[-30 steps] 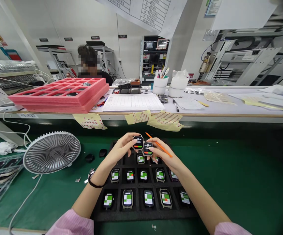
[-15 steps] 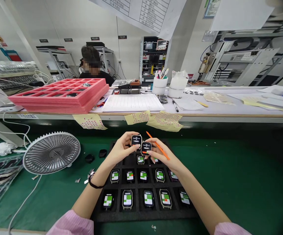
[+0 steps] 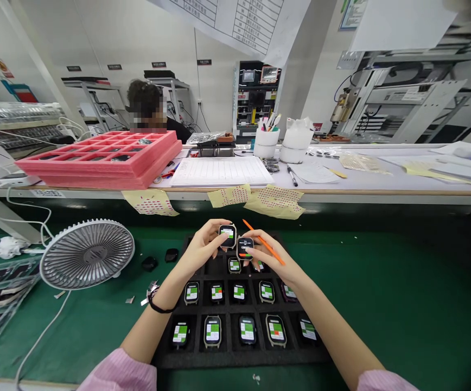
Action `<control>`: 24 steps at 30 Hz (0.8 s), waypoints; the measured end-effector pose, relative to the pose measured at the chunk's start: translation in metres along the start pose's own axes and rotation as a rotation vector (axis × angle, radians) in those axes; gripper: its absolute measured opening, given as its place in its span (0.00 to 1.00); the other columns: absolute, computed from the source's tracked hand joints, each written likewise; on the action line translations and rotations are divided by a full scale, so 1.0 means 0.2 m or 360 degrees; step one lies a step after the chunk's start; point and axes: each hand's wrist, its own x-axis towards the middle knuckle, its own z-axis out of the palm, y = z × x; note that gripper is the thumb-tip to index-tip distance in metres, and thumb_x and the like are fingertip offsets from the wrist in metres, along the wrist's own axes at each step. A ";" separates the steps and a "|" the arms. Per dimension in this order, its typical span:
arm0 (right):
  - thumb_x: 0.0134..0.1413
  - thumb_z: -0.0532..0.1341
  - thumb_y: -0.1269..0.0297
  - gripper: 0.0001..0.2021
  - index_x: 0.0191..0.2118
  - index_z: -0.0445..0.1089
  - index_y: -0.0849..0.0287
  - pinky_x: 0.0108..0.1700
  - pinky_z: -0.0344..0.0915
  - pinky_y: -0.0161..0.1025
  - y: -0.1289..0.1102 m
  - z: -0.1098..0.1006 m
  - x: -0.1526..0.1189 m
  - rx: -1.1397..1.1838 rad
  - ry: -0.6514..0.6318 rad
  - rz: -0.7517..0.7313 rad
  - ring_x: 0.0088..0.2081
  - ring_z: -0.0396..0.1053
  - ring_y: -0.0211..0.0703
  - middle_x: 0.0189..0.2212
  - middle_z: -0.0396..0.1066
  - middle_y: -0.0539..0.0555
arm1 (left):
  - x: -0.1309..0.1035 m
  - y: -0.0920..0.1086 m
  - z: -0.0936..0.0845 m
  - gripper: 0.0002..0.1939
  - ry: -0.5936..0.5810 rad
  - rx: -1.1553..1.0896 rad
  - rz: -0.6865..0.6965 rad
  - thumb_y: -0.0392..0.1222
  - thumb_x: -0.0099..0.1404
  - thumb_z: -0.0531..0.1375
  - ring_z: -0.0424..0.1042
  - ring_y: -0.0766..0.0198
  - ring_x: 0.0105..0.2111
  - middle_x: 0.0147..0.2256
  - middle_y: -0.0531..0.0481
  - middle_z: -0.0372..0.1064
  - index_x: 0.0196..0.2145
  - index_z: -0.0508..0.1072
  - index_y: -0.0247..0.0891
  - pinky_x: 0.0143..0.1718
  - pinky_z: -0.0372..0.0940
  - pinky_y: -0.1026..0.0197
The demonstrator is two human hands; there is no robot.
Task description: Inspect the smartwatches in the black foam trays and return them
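My left hand (image 3: pixel 206 242) holds a watch (image 3: pixel 228 235) by its edges, with the thumb over its lit screen, which shows some green. Close beside it on the right, a second watch (image 3: pixel 245 248) is in my right hand (image 3: pixel 268 254), whose thumb is at the screen; red and green show low on it. An orange stick (image 3: pixel 263 240) also lies between the fingers of my right hand. Beneath both hands is a black foam tray (image 3: pixel 229 355) with rows of lit watches, among them one with a pale frame (image 3: pixel 212 332). My right hand and forearm hide part of its right side.
A grey fan (image 3: pixel 88 254) stands left of my left arm, its cable running down the green mat (image 3: pixel 382 304). Two small black pieces (image 3: pixel 150 264) lie between fan and tray. Pink foam trays (image 3: pixel 97 163) sit on the raised shelf; a person (image 3: pixel 146 106) is behind them.
The left watch's screen has changed from black with text to one with green, and my left thumb has moved up over it. My right thumb has shifted slightly. The person behind has leaned left.
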 end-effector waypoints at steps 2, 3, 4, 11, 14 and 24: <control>0.57 0.61 0.57 0.12 0.46 0.65 0.53 0.27 0.64 0.36 -0.02 0.01 -0.01 0.0006 0.0019 0.0013 0.28 0.70 0.37 0.42 0.68 0.53 | 0.00 0.00 0.00 0.18 0.0016 0.0012 0.0006 0.50 0.63 0.59 0.66 0.68 0.28 0.41 0.46 0.69 0.48 0.68 0.40 0.19 0.56 0.70; 0.57 0.61 0.57 0.12 0.45 0.65 0.53 0.26 0.64 0.36 -0.02 0.01 -0.01 0.0013 0.0025 0.0020 0.28 0.70 0.38 0.41 0.68 0.53 | 0.00 0.00 0.00 0.18 0.0023 0.0018 0.0001 0.50 0.63 0.59 0.66 0.69 0.28 0.41 0.47 0.69 0.48 0.68 0.40 0.19 0.56 0.70; 0.57 0.61 0.57 0.12 0.45 0.65 0.53 0.26 0.63 0.36 -0.03 0.01 -0.01 0.0022 0.0032 0.0028 0.28 0.70 0.38 0.41 0.68 0.53 | 0.00 0.00 0.01 0.18 0.0030 0.0023 -0.0007 0.50 0.63 0.59 0.65 0.69 0.27 0.40 0.47 0.69 0.48 0.68 0.40 0.19 0.56 0.70; 0.54 0.63 0.58 0.11 0.42 0.66 0.54 0.24 0.62 0.34 -0.03 0.01 0.00 0.0067 0.0103 0.0083 0.25 0.69 0.35 0.39 0.69 0.51 | -0.01 0.05 0.03 0.17 0.0098 0.0058 -0.0056 0.52 0.64 0.58 0.62 0.71 0.22 0.35 0.49 0.70 0.45 0.70 0.39 0.20 0.57 0.68; 0.56 0.62 0.57 0.10 0.41 0.67 0.54 0.23 0.61 0.34 -0.02 0.02 0.01 0.0084 0.0118 0.0089 0.25 0.70 0.36 0.36 0.70 0.51 | -0.01 0.06 0.03 0.15 0.0161 0.0069 -0.0062 0.51 0.63 0.58 0.62 0.71 0.20 0.31 0.51 0.70 0.41 0.72 0.38 0.19 0.56 0.67; 0.59 0.59 0.56 0.10 0.43 0.67 0.54 0.23 0.62 0.34 0.01 0.00 0.01 0.0026 0.0148 0.0049 0.26 0.71 0.38 0.32 0.68 0.50 | -0.01 0.04 0.04 0.14 0.0102 0.0126 -0.0080 0.49 0.65 0.56 0.66 0.69 0.24 0.35 0.49 0.72 0.42 0.72 0.38 0.20 0.57 0.68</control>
